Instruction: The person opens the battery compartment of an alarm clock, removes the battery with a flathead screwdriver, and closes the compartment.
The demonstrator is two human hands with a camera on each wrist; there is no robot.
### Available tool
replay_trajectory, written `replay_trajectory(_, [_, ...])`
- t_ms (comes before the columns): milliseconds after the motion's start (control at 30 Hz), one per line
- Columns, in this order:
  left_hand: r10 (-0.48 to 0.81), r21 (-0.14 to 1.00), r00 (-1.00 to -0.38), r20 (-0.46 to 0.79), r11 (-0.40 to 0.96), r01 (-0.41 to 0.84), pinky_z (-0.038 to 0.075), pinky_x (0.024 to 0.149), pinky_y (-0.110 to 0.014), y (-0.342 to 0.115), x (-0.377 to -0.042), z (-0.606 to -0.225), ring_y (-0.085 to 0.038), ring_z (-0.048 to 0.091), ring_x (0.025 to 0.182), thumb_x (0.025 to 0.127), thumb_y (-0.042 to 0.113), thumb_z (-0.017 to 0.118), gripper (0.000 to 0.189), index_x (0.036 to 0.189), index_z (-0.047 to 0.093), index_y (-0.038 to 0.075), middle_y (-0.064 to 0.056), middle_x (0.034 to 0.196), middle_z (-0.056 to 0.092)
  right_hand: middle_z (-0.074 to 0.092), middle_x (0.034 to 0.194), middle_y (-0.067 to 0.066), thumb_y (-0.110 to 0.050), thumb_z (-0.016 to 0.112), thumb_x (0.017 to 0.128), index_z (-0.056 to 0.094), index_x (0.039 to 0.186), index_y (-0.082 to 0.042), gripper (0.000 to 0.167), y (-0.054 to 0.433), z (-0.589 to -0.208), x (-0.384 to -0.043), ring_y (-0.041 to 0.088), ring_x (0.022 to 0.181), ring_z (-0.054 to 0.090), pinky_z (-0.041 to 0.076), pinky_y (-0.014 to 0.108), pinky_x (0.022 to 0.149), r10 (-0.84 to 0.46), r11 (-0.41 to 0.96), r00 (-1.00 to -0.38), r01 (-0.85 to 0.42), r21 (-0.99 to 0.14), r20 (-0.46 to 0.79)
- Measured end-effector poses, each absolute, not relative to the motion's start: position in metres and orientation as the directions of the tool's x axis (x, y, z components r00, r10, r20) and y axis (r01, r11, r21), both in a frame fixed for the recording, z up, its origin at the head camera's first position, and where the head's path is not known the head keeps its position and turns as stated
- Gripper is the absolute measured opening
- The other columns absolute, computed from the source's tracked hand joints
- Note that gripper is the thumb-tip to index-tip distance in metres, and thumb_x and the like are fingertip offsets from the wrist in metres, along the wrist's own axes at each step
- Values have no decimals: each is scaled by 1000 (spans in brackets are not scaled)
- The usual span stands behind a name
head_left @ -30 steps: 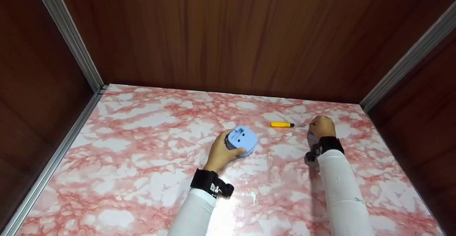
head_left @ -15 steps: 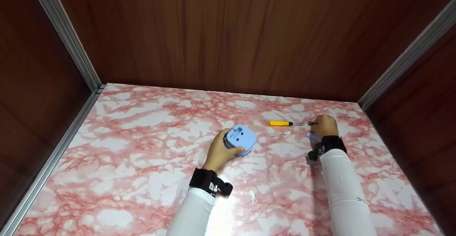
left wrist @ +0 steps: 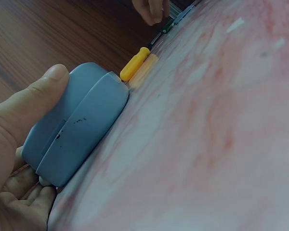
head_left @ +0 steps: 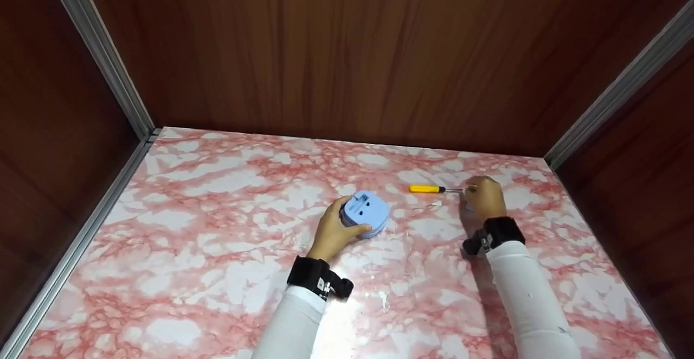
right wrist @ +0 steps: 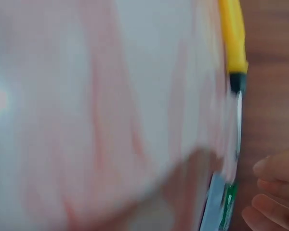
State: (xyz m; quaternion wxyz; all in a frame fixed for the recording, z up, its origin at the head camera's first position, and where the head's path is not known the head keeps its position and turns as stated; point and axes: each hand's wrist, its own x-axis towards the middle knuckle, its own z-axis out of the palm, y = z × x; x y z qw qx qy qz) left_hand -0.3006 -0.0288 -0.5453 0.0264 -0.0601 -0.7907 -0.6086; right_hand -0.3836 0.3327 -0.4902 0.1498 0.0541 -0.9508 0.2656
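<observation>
My left hand (head_left: pixel 329 235) grips a light-blue rounded plastic case (head_left: pixel 374 211), thumb on one side and fingers on the other. The case's upturned face has two dark holes and a small recess with a printed label. My right hand (head_left: pixel 486 197) hovers at the right, fingers loosely bent and nothing seen between them. Close by its fingertips, a small green cylinder (right wrist: pixel 228 204), perhaps a battery, lies on the table beside a flat light-blue strip (right wrist: pixel 212 199). A screwdriver (head_left: pixel 425 189) with a yellow handle lies left of that hand, its tip towards the green cylinder.
The table (head_left: pixel 227 261) has a red and white marbled top. A brown wood-grain panel (head_left: pixel 336 61) rises along its back edge. Metal-framed side panels stand left and right. Small whitish scraps or marks show on the tabletop near the case.
My right hand shifts slightly left and towards me over the last half second; the green cylinder stays by its fingertips. My left hand keeps its hold on the case, practically still.
</observation>
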Motion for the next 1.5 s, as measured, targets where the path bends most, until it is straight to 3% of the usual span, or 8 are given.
replay_trajectory(200, [58, 958, -993, 106, 262, 117, 37, 106, -43, -27, -300, -545, -29, 44, 129, 70, 34, 86, 86, 143, 44, 14, -11, 142, 46, 53, 131, 23, -2, 59, 92, 43, 145, -9, 57, 291, -492, -368, 38, 116, 53, 46, 51, 96, -49, 697, -948, -258, -669, 314])
replay_trajectory(300, [55, 958, -994, 98, 264, 109, 37, 106, -42, -26, -300, -545, -28, 44, 129, 70, 35, 87, 87, 143, 44, 14, -10, 142, 47, 47, 137, 26, 4, 64, 88, 34, 150, -11, 70, 269, -494, -361, 42, 117, 53, 47, 51, 96, -131, 591, -944, -319, -741, 303])
replay_trajectory(433, [46, 958, -994, 99, 266, 107, 37, 107, -41, -25, -300, -546, -28, 44, 129, 69, 35, 87, 88, 143, 44, 13, -10, 142, 47, 39, 142, 27, 6, 65, 87, 30, 151, -10, 74, 241, -498, -350, 46, 119, 50, 48, 47, 95, -252, 445, -934, -343, -827, 251])
replay_trajectory(600, [44, 958, -992, 120, 257, 127, 37, 106, -42, -23, -299, -546, -28, 46, 127, 68, 35, 88, 88, 142, 45, 12, -11, 141, 49, 27, 147, 34, 10, 69, 82, 21, 153, -7, 87, 213, -495, -331, 55, 126, 38, 37, 59, 102, -435, 313, -884, -324, -893, 168])
replay_trajectory(900, [43, 952, -991, 124, 276, 131, 37, 106, -42, -23, -300, -545, -27, 47, 125, 68, 36, 88, 88, 141, 45, 12, -10, 140, 49, 31, 152, 20, -9, 81, 78, 14, 156, -11, 102, 192, -510, -333, 35, 137, 33, 30, 46, 111, -529, 384, -847, -300, -873, 58])
replay_trajectory(1033, [47, 952, -992, 115, 281, 124, 37, 106, -42, -24, -299, -545, -26, 47, 126, 66, 40, 87, 91, 142, 45, 14, -9, 141, 49, 35, 152, 13, -20, 84, 76, 24, 153, -8, 98, 187, -514, -333, 27, 137, 34, 32, 40, 111, -490, 438, -871, -275, -856, 30])
replay_trajectory(1233, [38, 954, -993, 112, 277, 119, 33, 109, -41, -29, -299, -544, -28, 41, 131, 65, 44, 86, 95, 145, 43, 14, -12, 146, 43, 40, 148, 13, -26, 85, 75, 39, 147, -7, 88, 179, -516, -329, 28, 128, 46, 42, 38, 103, -420, 449, -907, -248, -858, 43])
replay_trajectory(1500, [39, 985, -993, 116, 125, 120, 36, 108, -31, -29, -304, -545, -34, 40, 134, 69, 20, 87, 93, 147, 37, 7, -18, 149, 31, 53, 134, 18, -17, 87, 71, 47, 140, 1, 82, 168, -521, -319, 27, 111, 59, 50, 36, 93, -259, 505, -955, -264, -822, 147])
